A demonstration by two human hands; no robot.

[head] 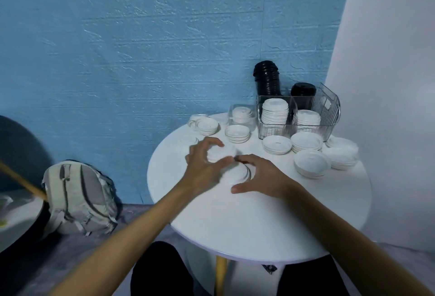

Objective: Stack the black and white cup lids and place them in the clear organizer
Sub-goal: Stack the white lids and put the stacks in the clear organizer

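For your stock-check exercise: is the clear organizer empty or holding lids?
Holding lids: the clear organizer contains white stacks in front and black stacks behind.

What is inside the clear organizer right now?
The clear organizer holds two white lid stacks in front and two black lid stacks behind; their lower parts are hidden.

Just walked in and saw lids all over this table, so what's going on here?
A person is gathering white cup lids on a round white table. The left hand and right hand are cupped around a small stack of white lids near the table's middle. The clear organizer at the back already holds two white stacks in front and two black stacks behind. Several short white piles remain loose on the table.
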